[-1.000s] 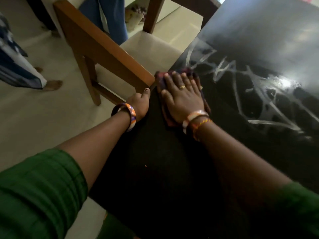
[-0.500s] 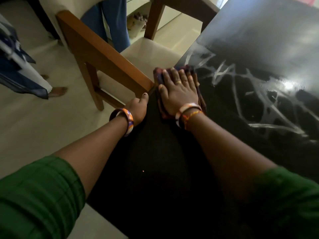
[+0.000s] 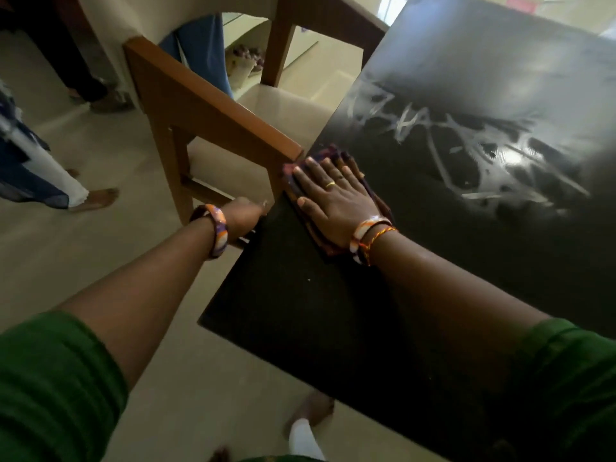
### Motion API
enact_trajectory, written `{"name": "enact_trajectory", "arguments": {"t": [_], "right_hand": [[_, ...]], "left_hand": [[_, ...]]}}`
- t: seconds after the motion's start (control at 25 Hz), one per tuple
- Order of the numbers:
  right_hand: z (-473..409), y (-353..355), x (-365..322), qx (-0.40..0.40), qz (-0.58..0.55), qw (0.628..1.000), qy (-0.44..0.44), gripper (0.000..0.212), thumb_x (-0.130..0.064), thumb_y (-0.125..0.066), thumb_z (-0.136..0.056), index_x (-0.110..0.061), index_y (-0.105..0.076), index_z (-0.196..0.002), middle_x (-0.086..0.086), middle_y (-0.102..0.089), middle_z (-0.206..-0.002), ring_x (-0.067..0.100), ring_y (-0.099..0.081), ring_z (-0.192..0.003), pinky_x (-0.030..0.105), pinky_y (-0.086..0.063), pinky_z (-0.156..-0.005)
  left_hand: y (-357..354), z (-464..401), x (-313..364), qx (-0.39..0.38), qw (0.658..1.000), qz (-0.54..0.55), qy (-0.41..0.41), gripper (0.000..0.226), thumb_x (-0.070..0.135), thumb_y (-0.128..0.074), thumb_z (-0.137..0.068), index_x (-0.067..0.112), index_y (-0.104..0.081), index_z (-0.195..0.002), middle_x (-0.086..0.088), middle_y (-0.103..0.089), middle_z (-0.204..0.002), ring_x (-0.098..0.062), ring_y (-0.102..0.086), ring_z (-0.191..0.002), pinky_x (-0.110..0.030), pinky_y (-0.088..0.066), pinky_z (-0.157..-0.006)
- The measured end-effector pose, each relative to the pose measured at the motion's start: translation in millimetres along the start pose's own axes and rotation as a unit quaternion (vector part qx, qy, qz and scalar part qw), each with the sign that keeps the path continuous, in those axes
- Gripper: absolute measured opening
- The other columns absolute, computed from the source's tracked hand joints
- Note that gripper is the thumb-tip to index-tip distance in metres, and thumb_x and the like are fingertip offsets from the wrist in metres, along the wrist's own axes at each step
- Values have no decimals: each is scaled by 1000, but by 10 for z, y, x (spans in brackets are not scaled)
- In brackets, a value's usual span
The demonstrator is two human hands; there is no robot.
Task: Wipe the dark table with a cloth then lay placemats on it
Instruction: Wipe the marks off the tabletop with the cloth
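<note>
Counter [image 3: 433,295] first, since it fills the right and lower part of the frame: dark, glossy, with pale smeared streaks across its upper right and a duller, cleaner-looking stretch nearer to us. Against half a second ago our view has pulled back, so the near corner of the counter now shows at lower centre, which it did not before; no placemats are in view anywhere.

Next in size, the wooden chair [image 3: 206,105] at upper left stands just beside the counter's left edge, its rail nearly meeting that edge.

Our right hand [image 3: 333,198] lies spread flat, fingers straight, pressing the cloth [image 3: 333,248] onto the counter close to the left edge, beside the chair rail. It has crept a little further along that edge since a second ago, so we judge the wiping stroke to be working up the border (slowly, in short passes).

Our left hand [image 3: 245,216] sits at the counter's edge below the rail, much where it was; whether its fingers curl round anything we cannot tell, as they are hidden.

With streaks left at upper right, we judge the wiping unfinished and the placemats some way off.
</note>
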State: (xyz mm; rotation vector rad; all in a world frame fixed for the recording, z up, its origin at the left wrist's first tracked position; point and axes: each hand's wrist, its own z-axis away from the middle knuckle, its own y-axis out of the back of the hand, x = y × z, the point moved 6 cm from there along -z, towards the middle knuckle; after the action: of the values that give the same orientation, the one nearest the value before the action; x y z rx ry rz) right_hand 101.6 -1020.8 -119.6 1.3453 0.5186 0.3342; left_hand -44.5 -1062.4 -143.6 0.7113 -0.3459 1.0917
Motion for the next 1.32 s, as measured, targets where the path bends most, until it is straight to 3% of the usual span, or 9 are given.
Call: {"name": "enact_trajectory", "arguments": {"t": [0.12,0.2,0.36,0.44,0.56,0.76,0.84,1.08,1.32], "right_hand": [[518,-123,-537,5,-19,1000,-24,55,-48,-19,-101,-31,-3,-150,-2,6,-159,20,9,-146,33,15,-111],[778,-230,-888,10,-31,998,-47,55,-48,-18,-101,-31,-3,-150,-3,6,-159,19,10,-146,33,16,-112],[1204,-380,-1029,39,-57,983,-171,56,-49,-19,-100,-33,-2,-150,-6,6,-159,16,10,-146,35,16,-112],[1500,-362,-644,72,-49,946,-314,56,-48,-20,-99,-32,-5,-151,-5,2,-160,18,6,-146,40,14,-115],[2337,-368,-135,84,-37,853,-514,56,-45,-19,-100,-27,-9,-152,0,-1,-160,23,2,-147,46,9,-116],[3418,-444,-85,94,-64,739,-664,57,-42,-17,-101,-18,-9,-152,9,-4,-159,31,0,-146,51,7,-115],[3296,-427,-239,108,-55,757,-642,57,-40,-18,-101,-15,-9,-152,11,-5,-159,33,-2,-145,50,3,-116],[1986,-509,-1213,108,-44,915,-387,57,-44,-19,-101,-21,-4,-151,7,3,-159,27,6,-146,41,11,-115],[1070,-483,-1849,30,-77,982,-171,58,-45,-24,-100,-28,-1,-151,2,11,-159,25,14,-145,39,14,-115]], "left_hand": [[-7,320,-410,-8,998,-37,-41,23,24,-34,-100,12,-53,-97,-8,-55,-93,-24,-52,-92,-37,-42,-81],[19,427,-597,76,992,-65,-77,29,20,-33,-99,10,-57,-87,-13,-57,-97,-27,-53,-93,-34,-40,-76],[29,892,-1027,200,969,-29,-140,33,27,-29,-101,5,-52,-107,-5,-49,-83,-18,-48,-76,-30,-36,-65],[-67,1096,-1209,224,960,10,-170,33,30,-32,-100,5,-49,-114,-7,-51,-88,-18,-50,-73,-29,-39,-60],[-349,1137,-1464,175,977,37,-117,42,31,-35,-98,7,-38,-132,-16,-51,-123,-32,-55,-105,-41,-48,-83],[-649,1176,-1564,146,984,35,-97,75,28,-49,-94,11,0,-148,-15,-5,-156,-35,-31,-136,-47,-40,-104],[-551,1208,-1454,192,969,15,-153,83,19,-54,-91,10,6,-148,-14,3,-156,-32,-20,-141,-45,-38,-107],[-251,1154,-1366,209,948,-18,-240,45,-4,-42,-90,9,-42,-133,-13,-55,-122,-29,-57,-110,-40,-51,-88],[38,836,-1534,7,962,201,-187,58,-18,-32,-86,25,-62,-112,-4,-62,-118,-26,-56,-116,-45,-48,-91]]}}
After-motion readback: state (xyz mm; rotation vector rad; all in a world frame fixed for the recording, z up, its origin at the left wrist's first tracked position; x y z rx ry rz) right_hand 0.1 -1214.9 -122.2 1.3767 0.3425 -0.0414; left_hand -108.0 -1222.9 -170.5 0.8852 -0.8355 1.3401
